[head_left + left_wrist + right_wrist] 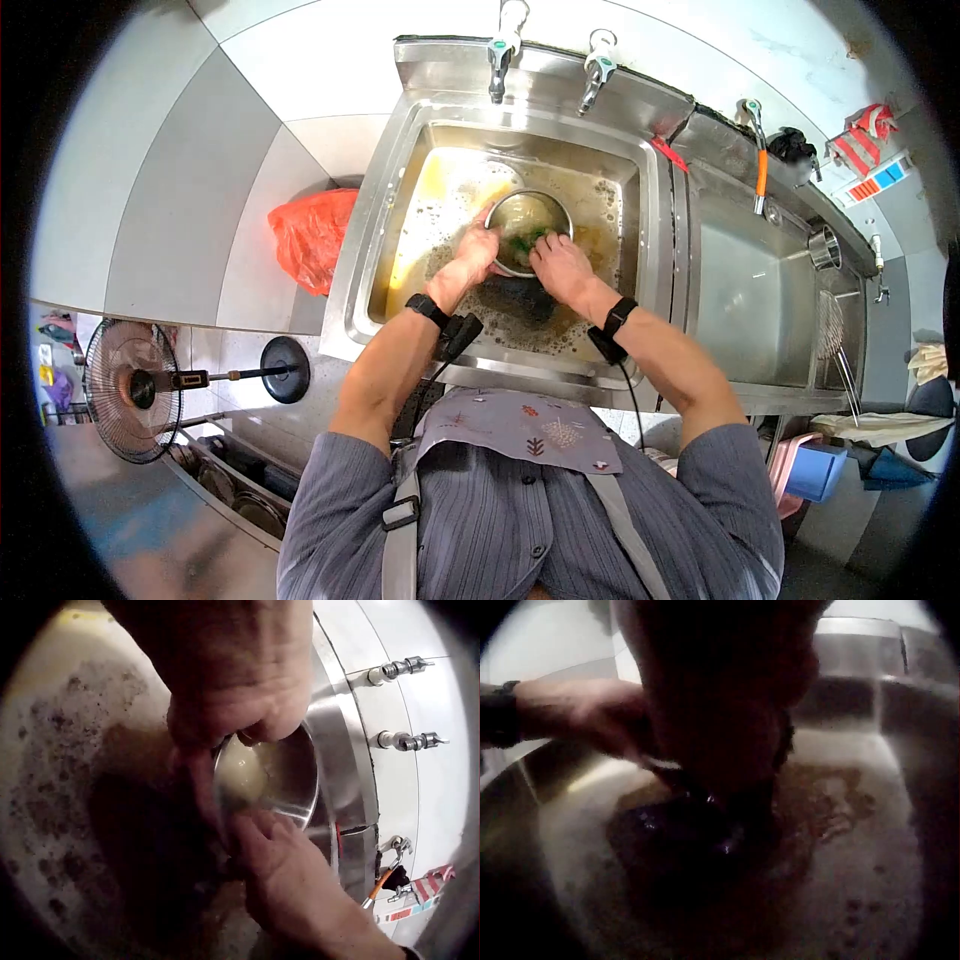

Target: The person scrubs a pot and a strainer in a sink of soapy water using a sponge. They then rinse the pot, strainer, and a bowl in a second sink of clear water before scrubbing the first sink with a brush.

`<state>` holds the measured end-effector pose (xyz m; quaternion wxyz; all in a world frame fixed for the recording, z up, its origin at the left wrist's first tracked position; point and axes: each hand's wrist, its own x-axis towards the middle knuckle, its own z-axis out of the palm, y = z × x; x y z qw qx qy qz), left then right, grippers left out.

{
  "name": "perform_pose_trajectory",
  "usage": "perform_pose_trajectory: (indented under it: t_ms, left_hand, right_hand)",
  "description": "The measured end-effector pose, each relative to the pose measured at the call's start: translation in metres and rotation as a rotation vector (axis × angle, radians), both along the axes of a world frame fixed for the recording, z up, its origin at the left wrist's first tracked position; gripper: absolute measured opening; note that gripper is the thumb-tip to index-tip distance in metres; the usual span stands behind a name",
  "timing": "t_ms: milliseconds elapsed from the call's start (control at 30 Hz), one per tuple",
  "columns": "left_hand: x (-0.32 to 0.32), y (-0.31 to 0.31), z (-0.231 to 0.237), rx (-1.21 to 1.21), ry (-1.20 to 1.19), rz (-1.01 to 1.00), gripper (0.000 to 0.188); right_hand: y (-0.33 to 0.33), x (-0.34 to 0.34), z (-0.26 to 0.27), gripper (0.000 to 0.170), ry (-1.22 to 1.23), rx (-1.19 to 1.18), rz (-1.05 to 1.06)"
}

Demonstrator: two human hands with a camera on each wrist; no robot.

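A round metal bowl [528,196] is held over the left sink basin, with cloudy yellowish liquid inside. My left hand [476,250] grips its left rim. At the lower right of the bowl, my right hand [562,266] has its fingers curled inside on a green scrubber-like thing [522,243], mostly covered by the fingers. In the left wrist view the bowl [304,776] shows between the left hand [236,697] and the right hand [289,877]. The right wrist view is dark; the left hand [615,720] reaches in from the left there.
Murky, foamy water [450,190] fills the left basin [655,230]. Two taps [499,70] stand behind it. The right basin [750,290] holds water, with a metal cup [824,248] at its far right. A red bag [312,240] lies left, a fan [135,390] lower left.
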<state>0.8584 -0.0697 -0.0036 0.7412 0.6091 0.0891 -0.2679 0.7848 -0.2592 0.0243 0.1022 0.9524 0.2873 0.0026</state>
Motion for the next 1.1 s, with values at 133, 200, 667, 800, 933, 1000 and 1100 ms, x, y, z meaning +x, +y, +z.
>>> perform_pose_trajectory:
  t_ms: [133, 200, 667, 800, 933, 1000, 1100]
  left_hand:
    - [-0.003, -0.009, -0.004, -0.019, 0.061, 0.07, 0.063]
    - [-0.003, -0.013, -0.014, 0.076, 0.023, 0.124, 0.048]
    - [0.021, 0.03, 0.025, 0.227, -0.03, -0.187, 0.059]
    - [0.023, 0.032, 0.003, 0.163, 0.015, -0.062, 0.058]
    - [0.006, 0.039, 0.033, -0.008, 0.292, -0.163, 0.069]
    - [-0.005, 0.038, 0.048, -0.079, 0.212, -0.081, 0.064]
    - [0.013, 0.042, 0.008, -0.033, 0.144, 0.022, 0.053]
  right_hand:
    - [0.036, -0.009, -0.01, 0.031, 0.071, 0.133, -0.107]
    - [0.062, -0.006, -0.021, 0.03, 0.086, 0.395, -0.351]
    - [0.009, 0.007, 0.007, 0.013, 0.092, 0.022, 0.166]
    - [0.042, 0.002, 0.011, 0.01, 0.106, 0.387, 0.068]
    - [0.066, 0.011, 0.021, 0.008, 0.015, 0.62, -0.011]
    - [0.074, 0.013, 0.02, 0.005, -0.111, 0.776, -0.063]
    - [0.073, 0.012, 0.015, 0.007, -0.05, 0.797, 0.048]
